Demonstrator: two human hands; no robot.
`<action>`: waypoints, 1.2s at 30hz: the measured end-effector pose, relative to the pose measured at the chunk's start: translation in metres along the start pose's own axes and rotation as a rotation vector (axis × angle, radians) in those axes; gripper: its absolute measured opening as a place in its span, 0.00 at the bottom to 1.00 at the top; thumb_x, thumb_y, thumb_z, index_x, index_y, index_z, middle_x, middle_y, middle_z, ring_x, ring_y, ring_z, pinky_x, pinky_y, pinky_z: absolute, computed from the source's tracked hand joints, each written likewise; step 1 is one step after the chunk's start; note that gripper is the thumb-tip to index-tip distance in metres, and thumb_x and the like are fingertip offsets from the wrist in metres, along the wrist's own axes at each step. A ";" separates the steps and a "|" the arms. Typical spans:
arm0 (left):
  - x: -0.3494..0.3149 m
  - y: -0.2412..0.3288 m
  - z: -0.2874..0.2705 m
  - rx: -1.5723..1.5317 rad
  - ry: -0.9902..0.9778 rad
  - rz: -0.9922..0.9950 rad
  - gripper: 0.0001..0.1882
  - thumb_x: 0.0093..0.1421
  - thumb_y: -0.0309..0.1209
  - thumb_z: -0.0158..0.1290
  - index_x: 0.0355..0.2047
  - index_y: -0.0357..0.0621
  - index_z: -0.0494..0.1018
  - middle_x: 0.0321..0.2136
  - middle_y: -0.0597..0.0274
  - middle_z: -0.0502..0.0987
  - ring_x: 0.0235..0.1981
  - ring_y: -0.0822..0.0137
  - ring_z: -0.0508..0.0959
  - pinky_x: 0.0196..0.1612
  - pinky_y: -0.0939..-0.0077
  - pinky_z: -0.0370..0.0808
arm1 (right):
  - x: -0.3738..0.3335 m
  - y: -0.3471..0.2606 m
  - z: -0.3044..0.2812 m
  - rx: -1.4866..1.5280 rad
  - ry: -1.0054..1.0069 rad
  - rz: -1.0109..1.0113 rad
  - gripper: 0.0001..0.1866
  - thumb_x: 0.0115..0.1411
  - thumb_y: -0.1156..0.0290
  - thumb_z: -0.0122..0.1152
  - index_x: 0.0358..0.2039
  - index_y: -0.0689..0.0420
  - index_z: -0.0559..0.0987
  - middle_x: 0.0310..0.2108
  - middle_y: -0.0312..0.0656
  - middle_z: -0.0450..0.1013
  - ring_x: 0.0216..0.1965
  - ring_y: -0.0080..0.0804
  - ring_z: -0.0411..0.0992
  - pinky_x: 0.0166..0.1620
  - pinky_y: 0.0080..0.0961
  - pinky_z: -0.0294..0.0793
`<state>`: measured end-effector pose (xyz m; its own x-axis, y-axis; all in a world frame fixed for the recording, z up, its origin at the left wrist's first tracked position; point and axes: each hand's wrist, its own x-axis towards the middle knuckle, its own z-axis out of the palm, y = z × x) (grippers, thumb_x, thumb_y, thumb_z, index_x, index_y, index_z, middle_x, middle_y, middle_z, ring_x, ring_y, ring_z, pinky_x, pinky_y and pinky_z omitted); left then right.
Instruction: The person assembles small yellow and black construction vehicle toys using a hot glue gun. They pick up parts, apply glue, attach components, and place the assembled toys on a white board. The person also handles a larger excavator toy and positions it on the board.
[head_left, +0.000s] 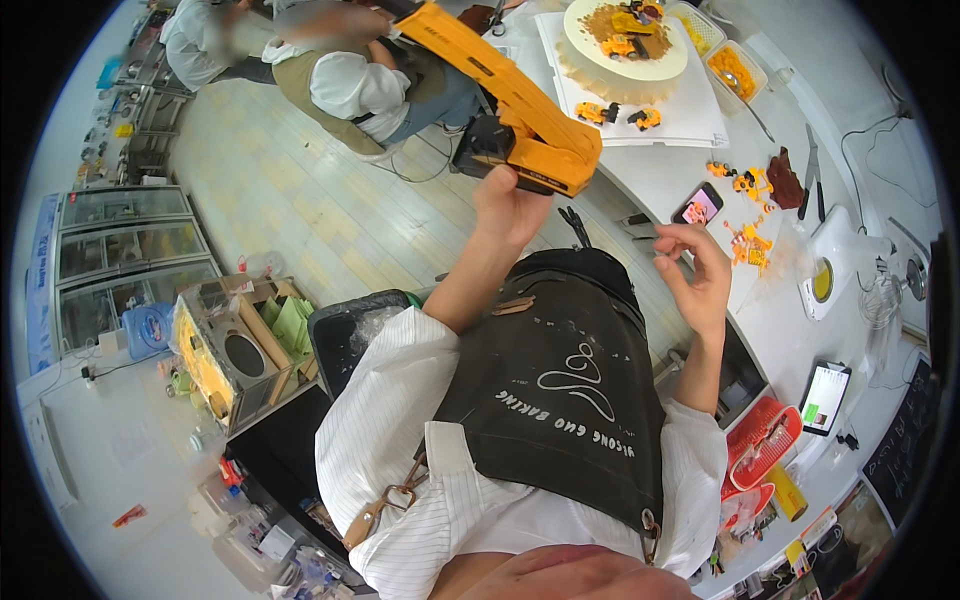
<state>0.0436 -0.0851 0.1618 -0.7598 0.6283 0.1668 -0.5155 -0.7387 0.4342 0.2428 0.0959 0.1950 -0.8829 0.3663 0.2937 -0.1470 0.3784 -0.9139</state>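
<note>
My left hand (510, 210) is closed around the black base of a yellow toy crane (520, 100), raised in front of me with its long boom slanting to the upper left. To the right, my right hand (698, 280) hovers by the table edge, fingers curled and a small gap left between thumb and fingertips; nothing shows in it. Close to it lie a phone (697, 205) and a cluster of small yellow toy pieces (748, 245). A round white cake (590, 70) carries brown crumbs and little yellow toy construction vehicles (625, 45) on top.
Two more toy vehicles (597, 112) sit on the white board (695, 128) below the cake. Food tubs (735, 72), a long knife (812, 160), a scale (822, 280) and a red basket (765, 440) stand along the table. Seated people (360, 90) are at the upper left.
</note>
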 end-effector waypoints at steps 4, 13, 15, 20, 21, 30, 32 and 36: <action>0.005 0.012 0.011 0.034 -0.095 0.079 0.41 0.51 0.36 0.70 0.64 0.52 0.66 0.64 0.67 0.69 0.66 0.60 0.67 0.72 0.52 0.57 | -0.002 -0.001 0.002 -0.040 -0.017 0.021 0.15 0.55 0.79 0.69 0.45 0.61 0.82 0.32 0.39 0.79 0.33 0.25 0.73 0.38 0.21 0.70; 0.004 0.028 0.007 -0.024 -0.074 0.155 0.39 0.53 0.30 0.67 0.65 0.51 0.64 0.65 0.64 0.67 0.68 0.60 0.64 0.72 0.54 0.57 | -0.005 -0.005 0.007 -0.077 -0.062 0.009 0.12 0.56 0.79 0.69 0.42 0.59 0.83 0.31 0.37 0.79 0.32 0.26 0.74 0.38 0.22 0.70; 0.003 0.033 0.006 0.061 -0.057 0.158 0.38 0.53 0.28 0.66 0.64 0.46 0.64 0.64 0.58 0.68 0.66 0.58 0.67 0.70 0.54 0.60 | -0.006 -0.005 0.008 -0.072 -0.075 0.015 0.12 0.57 0.79 0.68 0.42 0.59 0.83 0.31 0.37 0.78 0.32 0.26 0.75 0.37 0.22 0.70; 0.004 0.069 0.014 1.235 0.048 0.152 0.36 0.37 0.23 0.76 0.49 0.37 0.74 0.43 0.59 0.82 0.41 0.68 0.82 0.48 0.73 0.79 | -0.008 -0.005 0.010 -0.092 -0.113 0.017 0.11 0.58 0.78 0.67 0.42 0.59 0.83 0.30 0.38 0.78 0.32 0.26 0.75 0.37 0.22 0.70; 0.005 0.076 0.017 1.327 0.014 0.164 0.36 0.37 0.23 0.76 0.49 0.37 0.74 0.43 0.59 0.82 0.41 0.69 0.82 0.48 0.74 0.79 | -0.008 -0.006 0.010 -0.099 -0.116 0.019 0.11 0.58 0.78 0.67 0.42 0.59 0.83 0.30 0.38 0.78 0.32 0.26 0.75 0.37 0.23 0.70; 0.000 0.099 0.007 1.026 0.003 0.235 0.37 0.39 0.15 0.71 0.52 0.33 0.71 0.46 0.54 0.81 0.44 0.67 0.82 0.49 0.70 0.81 | -0.012 0.000 0.016 -0.102 -0.148 0.034 0.11 0.58 0.77 0.67 0.42 0.59 0.83 0.29 0.39 0.78 0.31 0.27 0.75 0.36 0.24 0.70; 0.001 0.100 0.005 0.995 0.048 0.250 0.37 0.39 0.14 0.71 0.52 0.33 0.71 0.47 0.53 0.81 0.44 0.67 0.82 0.49 0.70 0.81 | -0.012 0.000 0.018 -0.098 -0.160 0.047 0.11 0.58 0.77 0.67 0.42 0.59 0.83 0.29 0.39 0.78 0.31 0.28 0.75 0.36 0.24 0.70; 0.000 0.105 0.007 0.827 0.083 0.234 0.38 0.39 0.11 0.68 0.54 0.33 0.69 0.48 0.52 0.80 0.45 0.63 0.82 0.49 0.67 0.81 | -0.012 0.003 0.022 -0.110 -0.167 0.062 0.10 0.58 0.77 0.67 0.42 0.59 0.83 0.29 0.39 0.78 0.31 0.28 0.75 0.36 0.24 0.70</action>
<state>-0.0075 -0.1614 0.2139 -0.8538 0.4383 0.2810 0.0870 -0.4120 0.9070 0.2427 0.0741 0.1824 -0.9517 0.2492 0.1794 -0.0490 0.4533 -0.8900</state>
